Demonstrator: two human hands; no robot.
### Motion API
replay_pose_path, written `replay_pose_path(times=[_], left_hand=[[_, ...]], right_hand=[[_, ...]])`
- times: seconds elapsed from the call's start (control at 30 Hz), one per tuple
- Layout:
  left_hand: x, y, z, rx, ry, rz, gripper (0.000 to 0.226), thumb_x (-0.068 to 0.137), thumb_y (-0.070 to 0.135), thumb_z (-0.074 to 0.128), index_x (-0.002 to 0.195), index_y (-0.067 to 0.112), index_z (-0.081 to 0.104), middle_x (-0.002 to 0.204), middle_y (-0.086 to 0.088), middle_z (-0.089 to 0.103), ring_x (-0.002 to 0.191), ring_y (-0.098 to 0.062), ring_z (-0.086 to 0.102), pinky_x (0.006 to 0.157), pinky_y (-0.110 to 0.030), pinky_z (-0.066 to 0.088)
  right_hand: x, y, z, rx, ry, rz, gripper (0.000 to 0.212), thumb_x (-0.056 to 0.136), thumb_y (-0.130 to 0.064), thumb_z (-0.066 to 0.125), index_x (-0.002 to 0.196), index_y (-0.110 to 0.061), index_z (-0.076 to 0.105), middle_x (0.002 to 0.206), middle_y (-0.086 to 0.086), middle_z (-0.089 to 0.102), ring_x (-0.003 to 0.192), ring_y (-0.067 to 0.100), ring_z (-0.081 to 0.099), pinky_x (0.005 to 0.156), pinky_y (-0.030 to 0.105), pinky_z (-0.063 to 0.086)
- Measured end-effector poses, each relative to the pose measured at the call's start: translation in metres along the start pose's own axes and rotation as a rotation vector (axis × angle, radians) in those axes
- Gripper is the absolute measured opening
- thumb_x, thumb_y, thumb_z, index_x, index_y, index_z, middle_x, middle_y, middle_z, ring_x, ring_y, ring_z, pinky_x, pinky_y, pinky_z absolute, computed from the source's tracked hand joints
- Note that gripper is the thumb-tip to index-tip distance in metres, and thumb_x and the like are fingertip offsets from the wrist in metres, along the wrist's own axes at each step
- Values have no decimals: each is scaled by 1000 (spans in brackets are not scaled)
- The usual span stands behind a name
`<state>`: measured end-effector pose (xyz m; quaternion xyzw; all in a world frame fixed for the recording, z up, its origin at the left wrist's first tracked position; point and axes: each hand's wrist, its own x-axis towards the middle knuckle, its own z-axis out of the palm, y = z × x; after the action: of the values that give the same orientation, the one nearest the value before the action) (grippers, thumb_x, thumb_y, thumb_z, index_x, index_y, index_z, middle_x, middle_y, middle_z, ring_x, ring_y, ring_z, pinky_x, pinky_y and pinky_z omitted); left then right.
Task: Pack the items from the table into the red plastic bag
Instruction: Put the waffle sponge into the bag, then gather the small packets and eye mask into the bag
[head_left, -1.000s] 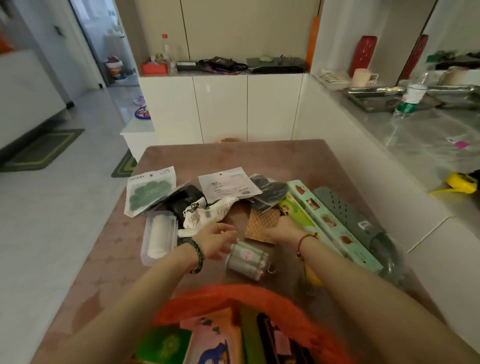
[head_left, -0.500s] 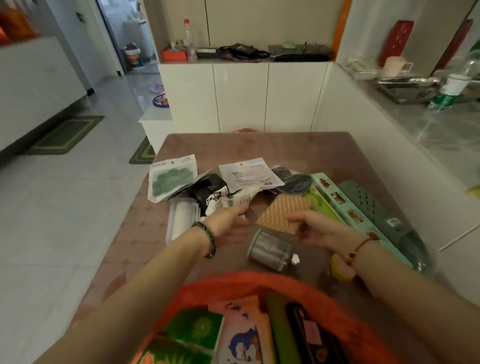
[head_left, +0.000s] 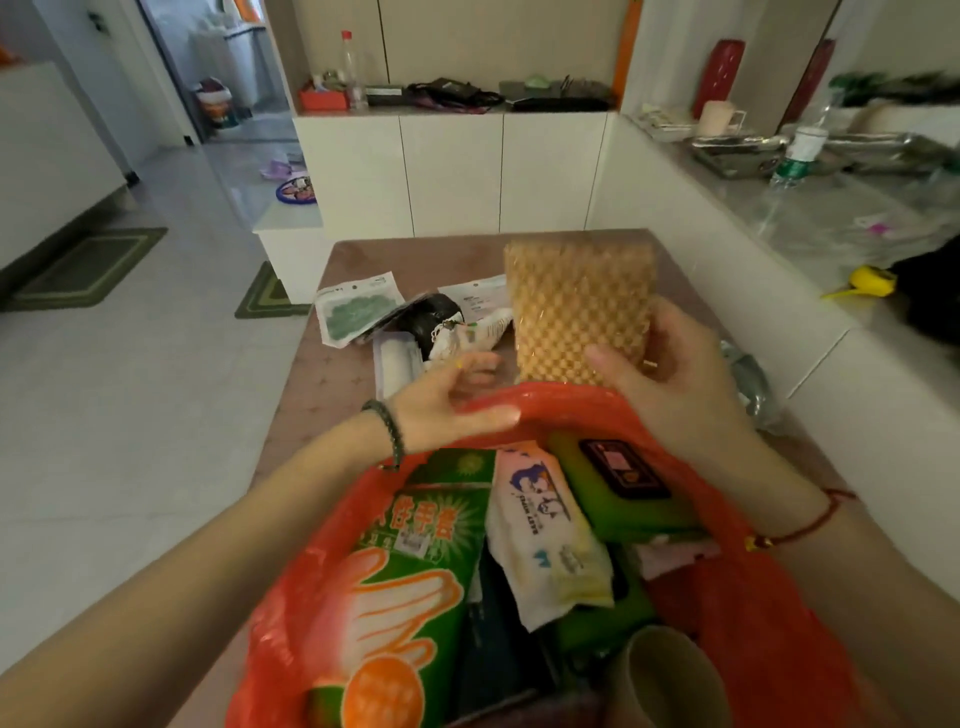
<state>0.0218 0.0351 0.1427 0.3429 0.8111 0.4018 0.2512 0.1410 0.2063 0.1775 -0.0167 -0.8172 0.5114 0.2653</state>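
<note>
Right hand (head_left: 670, 384) grips tan honeycomb-textured packet (head_left: 579, 312) upright above red plastic bag (head_left: 737, 587); left hand (head_left: 447, 408) pinches bag rim.

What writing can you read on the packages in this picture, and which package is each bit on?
Green glove packet in the red plastic bag: large Chinese characters, too blurred to quote.
White wipes pack: a small blue line under the cartoon, too blurred to read.
White label sheet on the table: print too small.
Green-patterned pouch: print too small.
Honeycomb paper pad in the right hand: no text.
</note>
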Motion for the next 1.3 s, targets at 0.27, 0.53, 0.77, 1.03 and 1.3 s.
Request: replay_pose_path(times=[0.27,0.53,0.77,1.03,1.3], left_hand=[[-27,-55,-28,396,246,-218,22,86,22,57,105,14,63,111,-10,65,102,-24,60,86,-26,46],[-42,-56,-24,244,185,-51,19,87,15,57,103,11,65,92,5,57,87,-7,53,73,-9,37],[-39,-70,-39,104,116,-38,8,86,25,59,81,29,64,81,20,59,67,12,58,74,-9,45],[29,-79,-73,-468,435,-311,20,92,32,45,95,17,57,84,0,61,67,-14,56,64,-27,48],[103,-131,-100,-892,744,-515,24,92,32,43,107,14,50,110,-10,55,92,-25,54,67,-32,46]], right_hand=[[-37,29,65,-900,-404,-222,41,86,-7,52,125,-21,55,121,1,59,113,23,52,93,38,43],[-17,60,126,-1115,-716,-55,54,88,-1,39,141,-6,29,144,14,35,135,29,30,115,40,19],[4,5,78,-716,-801,-51,30,90,-23,54,118,-19,60,116,-8,63,104,1,58,91,17,46],[117,61,68,-208,-300,334,32,82,-15,66,113,-12,61,106,8,68,89,19,67,82,30,56],[214,150,179,-775,-671,-151,70,82,-19,64,142,-21,27,149,6,31,136,27,33,108,40,33]])
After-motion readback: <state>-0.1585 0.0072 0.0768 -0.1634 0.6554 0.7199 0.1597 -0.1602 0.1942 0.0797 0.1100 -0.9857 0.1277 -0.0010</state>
